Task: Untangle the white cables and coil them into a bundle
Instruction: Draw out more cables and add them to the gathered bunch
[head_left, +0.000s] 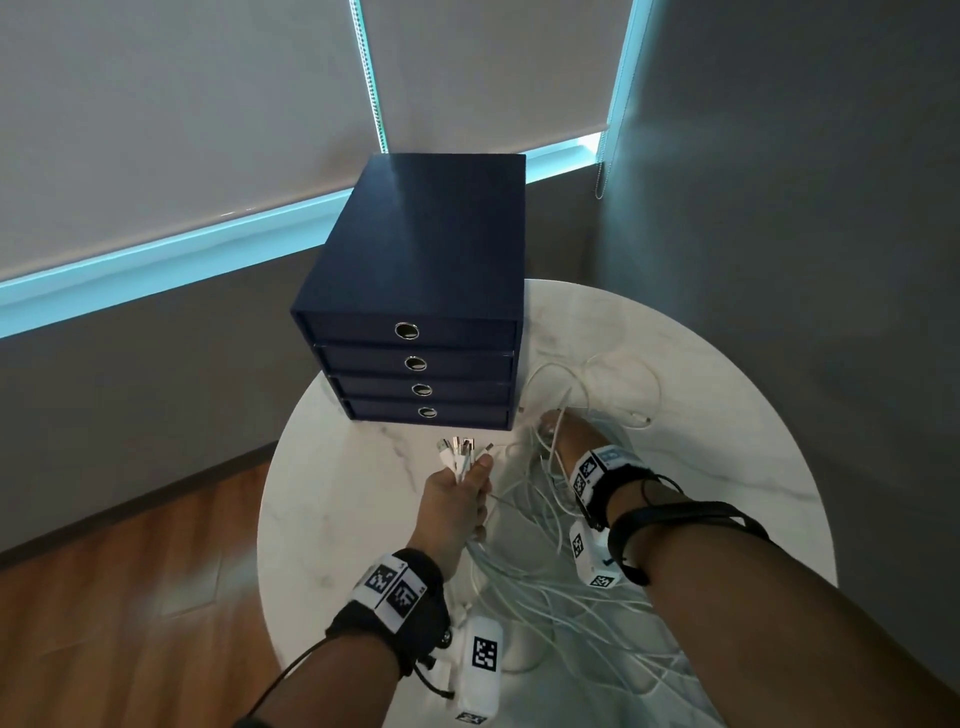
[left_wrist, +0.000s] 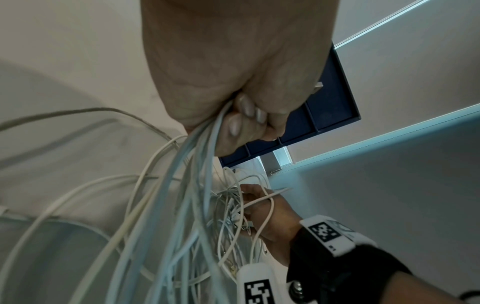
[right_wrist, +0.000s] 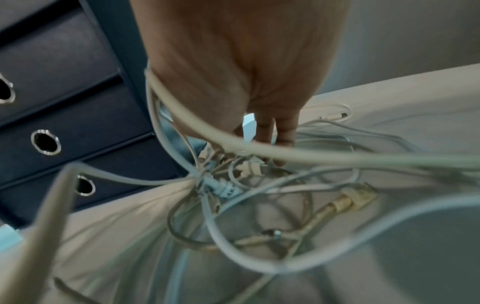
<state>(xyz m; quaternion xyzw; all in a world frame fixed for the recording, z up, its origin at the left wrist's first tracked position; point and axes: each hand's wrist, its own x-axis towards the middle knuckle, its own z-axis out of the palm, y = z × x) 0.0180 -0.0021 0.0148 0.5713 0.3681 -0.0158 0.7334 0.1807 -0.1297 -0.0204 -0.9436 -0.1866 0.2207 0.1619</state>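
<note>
- Round marble-look table (head_left: 727, 415) by the window carries the whole job: the white cables (head_left: 566, 587) lie on it as a loose tangle in front of us, right of centre.
- We hold one group of connector ends (head_left: 460, 449) gathered in the left hand (head_left: 457, 499); its fingers (left_wrist: 244, 115) are curled tight round the strands, which trail down into the tangle.
- Our right hand (head_left: 563, 436) reaches into the far part of the tangle; its fingers (right_wrist: 275, 131) point down, close together, among a knot of plugs (right_wrist: 249, 164). We cannot tell whether they pinch anything.
- Progress, as we judge it: ends on one side are collected; untangling is partial; no coil is formed yet.
- Only the right wrist view shows the knotted plugs and a yellowed connector (right_wrist: 350, 199); only the head view shows the full spread of cable.
- Behind the cables stands a navy four-drawer box (head_left: 421, 291).
</note>
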